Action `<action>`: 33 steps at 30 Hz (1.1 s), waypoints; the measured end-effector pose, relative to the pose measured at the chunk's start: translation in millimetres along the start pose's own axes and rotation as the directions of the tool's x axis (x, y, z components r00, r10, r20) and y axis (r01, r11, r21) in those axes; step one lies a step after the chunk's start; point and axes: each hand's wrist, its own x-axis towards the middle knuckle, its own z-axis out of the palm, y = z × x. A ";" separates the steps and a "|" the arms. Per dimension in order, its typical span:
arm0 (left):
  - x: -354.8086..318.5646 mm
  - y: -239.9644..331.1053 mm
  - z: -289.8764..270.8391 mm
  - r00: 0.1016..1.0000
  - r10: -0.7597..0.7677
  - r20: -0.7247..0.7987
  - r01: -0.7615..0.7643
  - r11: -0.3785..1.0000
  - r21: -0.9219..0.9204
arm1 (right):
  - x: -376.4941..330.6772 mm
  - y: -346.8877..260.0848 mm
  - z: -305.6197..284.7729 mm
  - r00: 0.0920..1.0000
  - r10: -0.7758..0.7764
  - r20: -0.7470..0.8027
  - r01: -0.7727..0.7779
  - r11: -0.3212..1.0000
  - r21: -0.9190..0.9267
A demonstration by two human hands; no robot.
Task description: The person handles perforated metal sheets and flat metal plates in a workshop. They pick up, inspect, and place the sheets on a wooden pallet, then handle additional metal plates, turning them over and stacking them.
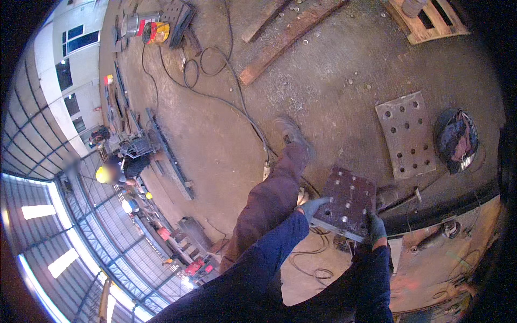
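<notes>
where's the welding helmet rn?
Head view, right side: the welding helmet lies on the floor just right of the loose drilled plate, up and right of the plate held in both hands.

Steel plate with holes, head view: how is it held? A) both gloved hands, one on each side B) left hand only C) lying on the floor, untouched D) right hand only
A: the left hand and right hand grip opposite edges of the steel plate, lifted off the floor.
</notes>
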 end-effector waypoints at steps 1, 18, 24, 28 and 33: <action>-7.5 -5.9 0.9 1.000 -0.010 -0.016 0.009 0.999 -0.054 | 21.7 4.4 -9.9 0.999 0.039 -0.023 -0.041 0.994 -0.102; -6.5 7.5 -13.0 0.990 0.068 -0.125 -0.087 0.986 -0.146 | -15.8 -13.5 34.1 0.975 -0.207 -0.087 0.163 0.919 -0.358; -125.9 69.0 -23.1 0.970 0.234 -0.066 -0.241 0.961 -0.134 | -147.2 -48.3 125.3 0.962 -0.157 -0.226 0.057 0.917 -0.394; -262.4 148.2 -58.0 0.990 0.129 -0.059 -0.128 0.992 0.023 | -269.0 -77.1 243.2 0.918 -0.245 -0.312 0.141 0.937 -0.320; -421.3 229.3 -91.8 0.989 0.100 -0.111 -0.111 0.989 -0.094 | -373.5 -130.8 342.0 0.942 -0.307 -0.133 0.194 0.824 -0.532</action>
